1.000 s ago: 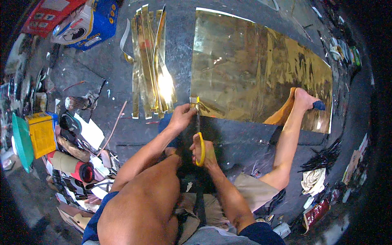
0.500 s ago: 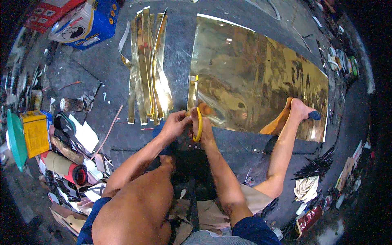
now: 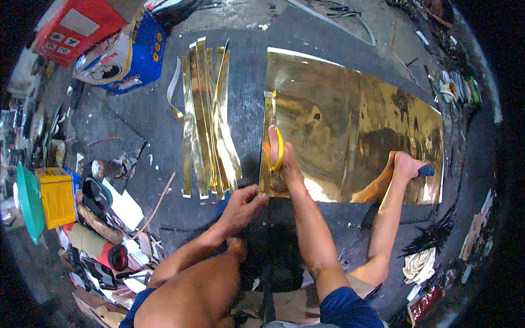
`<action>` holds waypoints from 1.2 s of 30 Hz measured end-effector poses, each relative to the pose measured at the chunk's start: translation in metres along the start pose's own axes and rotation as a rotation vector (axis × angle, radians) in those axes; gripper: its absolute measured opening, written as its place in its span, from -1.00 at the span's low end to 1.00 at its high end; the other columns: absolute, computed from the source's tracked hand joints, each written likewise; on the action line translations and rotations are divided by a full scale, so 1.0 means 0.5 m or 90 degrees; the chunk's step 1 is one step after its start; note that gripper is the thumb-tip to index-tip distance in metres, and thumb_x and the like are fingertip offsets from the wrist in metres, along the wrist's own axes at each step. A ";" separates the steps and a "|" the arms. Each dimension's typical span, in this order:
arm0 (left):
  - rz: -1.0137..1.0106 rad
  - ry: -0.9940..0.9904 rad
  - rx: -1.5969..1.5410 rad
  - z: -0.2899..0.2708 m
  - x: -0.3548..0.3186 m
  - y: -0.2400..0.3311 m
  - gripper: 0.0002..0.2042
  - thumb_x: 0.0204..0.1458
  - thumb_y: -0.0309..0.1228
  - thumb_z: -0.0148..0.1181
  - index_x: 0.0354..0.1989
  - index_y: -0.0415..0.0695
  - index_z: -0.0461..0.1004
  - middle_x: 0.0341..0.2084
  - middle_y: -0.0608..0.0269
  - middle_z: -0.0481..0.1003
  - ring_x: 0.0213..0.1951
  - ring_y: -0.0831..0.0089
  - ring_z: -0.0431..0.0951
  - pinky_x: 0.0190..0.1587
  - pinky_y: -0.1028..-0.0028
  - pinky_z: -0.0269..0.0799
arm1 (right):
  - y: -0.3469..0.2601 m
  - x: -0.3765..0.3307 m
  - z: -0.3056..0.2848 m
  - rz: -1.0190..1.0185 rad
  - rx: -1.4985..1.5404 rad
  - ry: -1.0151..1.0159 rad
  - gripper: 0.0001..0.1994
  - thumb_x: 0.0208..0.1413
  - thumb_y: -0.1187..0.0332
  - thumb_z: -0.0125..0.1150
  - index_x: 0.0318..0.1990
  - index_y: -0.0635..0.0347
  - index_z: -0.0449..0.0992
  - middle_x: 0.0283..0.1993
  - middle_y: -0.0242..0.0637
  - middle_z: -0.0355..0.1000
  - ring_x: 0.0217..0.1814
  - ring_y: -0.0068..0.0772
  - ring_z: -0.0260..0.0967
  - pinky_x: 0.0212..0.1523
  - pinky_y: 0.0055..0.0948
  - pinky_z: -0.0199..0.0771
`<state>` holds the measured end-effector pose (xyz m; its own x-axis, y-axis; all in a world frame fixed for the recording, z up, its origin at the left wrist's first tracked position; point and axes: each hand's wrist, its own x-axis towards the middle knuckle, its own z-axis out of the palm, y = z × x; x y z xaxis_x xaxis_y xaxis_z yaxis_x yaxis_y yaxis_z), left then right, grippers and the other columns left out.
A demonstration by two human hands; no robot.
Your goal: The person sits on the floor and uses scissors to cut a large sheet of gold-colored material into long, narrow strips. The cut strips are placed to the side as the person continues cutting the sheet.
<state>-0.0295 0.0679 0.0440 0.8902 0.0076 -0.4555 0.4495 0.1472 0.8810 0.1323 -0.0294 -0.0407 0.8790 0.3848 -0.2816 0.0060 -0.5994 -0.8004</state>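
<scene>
A large mirror-like gold sheet (image 3: 322,128) lies on the dark floor ahead of me and to the right. My right hand (image 3: 289,159) grips yellow-handled scissors (image 3: 280,148) at the sheet's left edge, their blades pointing away from me along a narrow gold strip (image 3: 266,177). The strip's near end is pinched between the thumb and fingers of my left hand (image 3: 240,209). Left of the sheet, several cut gold strips (image 3: 203,123) lie side by side, some overlapping. My bare foot (image 3: 407,165) rests on the sheet's right part.
Blue and red containers (image 3: 128,54) stand at the far left. Nearer on that side are a yellow box (image 3: 57,197), a green disc (image 3: 27,202), a beige-and-red roll (image 3: 90,240) and scattered scraps. A crumpled pale cloth (image 3: 419,266) lies at the right.
My right hand and the scissors have moved forward along the sheet's left edge, apart from my left hand. The left hand stays at the strip's near end. The whole view has shifted slightly.
</scene>
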 end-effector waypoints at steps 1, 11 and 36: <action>0.005 0.006 -0.015 -0.001 -0.004 0.003 -0.80 0.16 -0.32 0.04 -0.27 -0.21 0.46 -0.54 0.56 0.32 -0.48 0.75 0.21 -0.47 0.65 0.14 | -0.024 0.020 -0.012 0.051 0.016 -0.018 -0.37 0.17 -0.15 -0.17 -0.51 0.31 0.53 -0.59 0.05 0.42 -0.58 0.02 0.39 -0.59 -0.16 0.28; -0.088 -0.001 -0.028 -0.023 -0.069 0.080 -0.83 0.15 -0.37 0.05 -0.24 -0.24 0.44 -0.45 0.49 0.38 -0.34 0.71 0.29 -0.26 0.60 0.28 | -0.119 0.329 -0.090 0.092 0.042 0.062 -0.02 -0.08 -0.53 -0.36 -0.56 0.50 0.41 -0.60 0.03 0.36 -0.49 -0.11 0.31 -0.38 -0.07 0.28; 0.150 0.187 0.313 -0.021 0.055 -0.112 -0.42 -0.11 -0.41 0.30 0.12 -0.28 0.23 -0.18 -0.07 0.40 -0.18 0.20 0.46 -0.15 0.31 0.40 | 0.032 -0.138 -0.099 0.229 0.447 -0.054 -0.31 0.07 -0.39 -0.33 -0.45 0.15 0.34 -0.72 -0.37 0.25 -0.79 -0.49 0.19 -0.75 -0.50 0.24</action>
<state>-0.0309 0.0704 -0.0191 0.9437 0.2665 -0.1958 0.2868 -0.3646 0.8859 0.0953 -0.1001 -0.0078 0.7303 0.3213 -0.6029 -0.5983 -0.1253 -0.7914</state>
